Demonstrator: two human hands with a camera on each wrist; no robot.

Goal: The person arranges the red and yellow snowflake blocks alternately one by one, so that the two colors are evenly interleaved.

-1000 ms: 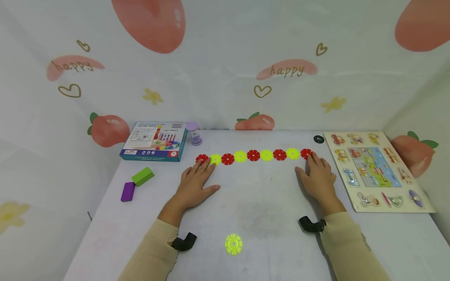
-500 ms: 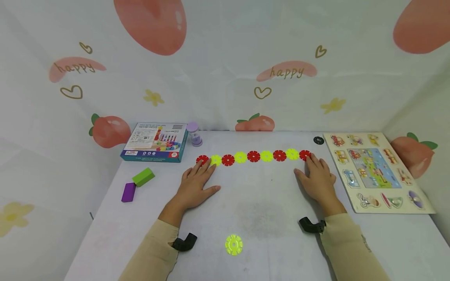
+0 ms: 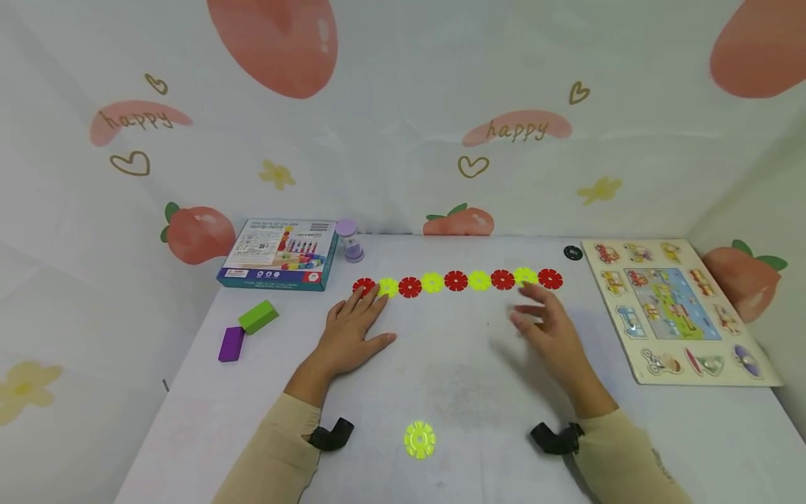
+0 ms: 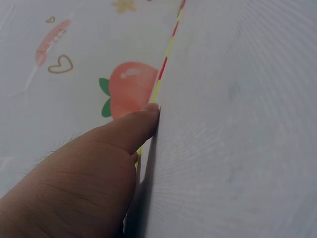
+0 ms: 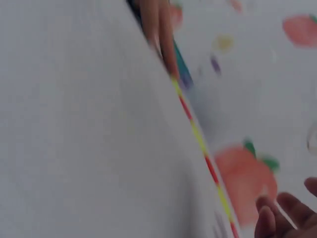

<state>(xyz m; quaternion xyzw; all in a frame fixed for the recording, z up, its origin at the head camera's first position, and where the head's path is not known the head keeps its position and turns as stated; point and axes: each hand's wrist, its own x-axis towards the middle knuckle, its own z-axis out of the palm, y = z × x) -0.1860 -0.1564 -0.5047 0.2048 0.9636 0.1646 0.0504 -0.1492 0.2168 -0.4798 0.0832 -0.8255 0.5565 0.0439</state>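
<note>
A row of red and yellow notched plastic discs lies across the table in the head view, colours alternating. My left hand rests flat with spread fingers, its fingertips on the leftmost red disc and the yellow disc beside it. My right hand is raised above the table, holding nothing, fingers loosely bent, overlapping the lower edge of a yellow disc. The rightmost red disc lies uncovered. A single yellow disc lies near the front, between my forearms.
At the back left stand a boxed bead set and a purple sand timer. A green block and a purple block lie at left. A picture puzzle board occupies the right, with a black round piece near its corner.
My right hand has lifted off the rightmost red disc and drawn back slightly left toward me, fingers bending. My left hand has stayed on its discs.
</note>
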